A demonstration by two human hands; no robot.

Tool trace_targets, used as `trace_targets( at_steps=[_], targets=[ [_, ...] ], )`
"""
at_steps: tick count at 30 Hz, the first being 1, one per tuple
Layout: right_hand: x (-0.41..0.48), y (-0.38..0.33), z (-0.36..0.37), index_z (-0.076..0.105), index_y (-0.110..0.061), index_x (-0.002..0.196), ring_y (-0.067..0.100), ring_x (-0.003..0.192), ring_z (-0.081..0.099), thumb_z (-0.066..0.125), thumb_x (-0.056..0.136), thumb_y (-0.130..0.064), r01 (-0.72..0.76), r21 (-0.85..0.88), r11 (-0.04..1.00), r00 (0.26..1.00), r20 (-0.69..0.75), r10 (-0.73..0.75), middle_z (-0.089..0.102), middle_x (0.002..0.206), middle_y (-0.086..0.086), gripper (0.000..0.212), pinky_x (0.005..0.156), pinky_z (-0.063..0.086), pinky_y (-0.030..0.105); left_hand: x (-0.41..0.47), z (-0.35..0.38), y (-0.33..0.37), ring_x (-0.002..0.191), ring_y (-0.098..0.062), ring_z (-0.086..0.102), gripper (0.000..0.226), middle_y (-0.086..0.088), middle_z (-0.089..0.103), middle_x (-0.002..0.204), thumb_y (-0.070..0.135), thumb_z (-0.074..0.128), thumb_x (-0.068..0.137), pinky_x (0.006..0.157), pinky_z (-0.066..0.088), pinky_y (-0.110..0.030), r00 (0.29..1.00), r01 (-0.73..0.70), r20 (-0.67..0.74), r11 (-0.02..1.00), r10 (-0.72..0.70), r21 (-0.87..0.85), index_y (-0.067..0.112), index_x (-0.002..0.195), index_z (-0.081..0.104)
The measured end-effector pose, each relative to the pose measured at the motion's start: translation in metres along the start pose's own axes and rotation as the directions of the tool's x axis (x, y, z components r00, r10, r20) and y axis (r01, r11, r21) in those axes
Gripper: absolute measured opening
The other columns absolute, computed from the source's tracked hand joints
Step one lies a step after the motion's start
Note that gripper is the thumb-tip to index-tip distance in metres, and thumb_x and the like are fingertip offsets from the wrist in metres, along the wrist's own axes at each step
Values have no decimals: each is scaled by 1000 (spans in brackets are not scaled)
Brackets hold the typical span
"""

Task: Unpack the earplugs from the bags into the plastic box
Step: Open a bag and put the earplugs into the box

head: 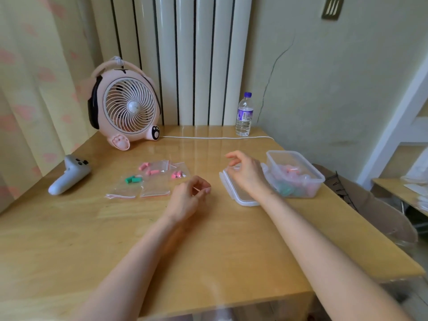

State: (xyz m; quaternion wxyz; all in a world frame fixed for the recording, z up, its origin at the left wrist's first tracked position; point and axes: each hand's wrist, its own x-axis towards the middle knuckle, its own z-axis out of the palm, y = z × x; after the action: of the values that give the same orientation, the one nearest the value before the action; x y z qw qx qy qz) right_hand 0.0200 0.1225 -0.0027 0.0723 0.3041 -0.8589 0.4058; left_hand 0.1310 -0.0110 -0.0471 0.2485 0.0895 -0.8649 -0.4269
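Earplugs (151,171) in pink and green lie sealed in small clear bags (155,188) left of the table's (208,251) middle, toward its far edge; at least three bags there hold plugs, and the flat ones nearer us look empty, though we cannot be sure; the plastic box (298,158) stands open by the right edge with a heap of pink and green plugs inside, blurred through its wall; its lid (245,200) lies flat just beside it on the left; so we judge the job well begun yet unfinished, the filled bags on the left being what is left to empty. Our left hand (188,196) hangs over bare wood between the bags and the lid, fingers curled in toward the thumb; whether they pinch anything we cannot tell; our right hand (246,173) hovers above the lid's far end, fingers loosely bent; a faint clear scrap may sit at the fingertips, too blurred to call; the two hands are apart.
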Motion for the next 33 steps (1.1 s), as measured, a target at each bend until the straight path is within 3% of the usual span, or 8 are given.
trace_targets(
  at_steps=[3,6,8,14,17,23,27,33],
  targets=[
    [2,-15,41,64,-27,112,13,83,53,68,81,-14,77,2,997,980,184,-76,65,103,-2,34,82,46,29,9,-17,-10,53,2,60,4,2,66,76,9,60,89,59,45,-13,968,86,-232,994,-99,-64,13,90,59],
    [1,-29,76,66,-25,112,14,85,55,71,79,-17,129,8,992,943,309,-125,64,111,0,35,86,46,28,14,-35,-19,61,-10,65,6,-3,67,82,8,59,88,66,52,-25,899,148,-403,985,-173,-92,14,89,57],
    [2,-36,98,65,-24,114,20,102,58,73,77,-23,149,-5,989,924,356,-137,61,119,1,38,93,45,31,15,-41,-23,78,-25,67,9,-8,69,89,9,58,88,77,53,-40,872,164,-452,982,-188,-92,17,90,57],
    [7,-46,127,61,-28,119,26,115,55,61,83,-25,200,-105,974,950,266,-166,54,130,0,36,89,49,38,14,-42,-18,84,-27,66,10,-9,69,91,6,59,86,81,53,-41,876,133,-454,986,-165,-102,15,93,60],
    [6,-44,116,68,-21,103,27,106,58,58,87,-21,145,-101,984,975,184,-125,60,117,4,19,83,48,33,14,-43,-17,81,-24,67,13,-9,69,91,5,57,87,81,54,-41,884,107,-441,985,-156,-133,15,95,59],
    [-19,-14,34,66,-19,82,22,84,62,61,84,-18,-23,-80,996,998,59,28,68,87,-1,6,75,50,31,5,-24,11,66,-11,65,14,-1,69,81,1,54,89,68,52,-21,947,-31,-318,978,-37,-204,11,98,58],
    [-58,7,-39,60,-24,67,1,52,55,66,80,-9,-52,68,996,996,-66,56,58,63,-14,21,56,43,17,-3,-3,45,67,-11,64,12,1,69,83,4,57,89,66,49,-19,986,-93,-149,981,68,-169,14,96,59],
    [-136,42,-139,67,-8,82,17,54,61,68,83,-6,-163,282,945,985,102,140,68,69,7,3,49,49,26,-31,40,93,69,-11,62,12,5,66,84,3,55,89,61,45,-11,975,-204,53,967,215,-152,13,95,58]
  ],
)
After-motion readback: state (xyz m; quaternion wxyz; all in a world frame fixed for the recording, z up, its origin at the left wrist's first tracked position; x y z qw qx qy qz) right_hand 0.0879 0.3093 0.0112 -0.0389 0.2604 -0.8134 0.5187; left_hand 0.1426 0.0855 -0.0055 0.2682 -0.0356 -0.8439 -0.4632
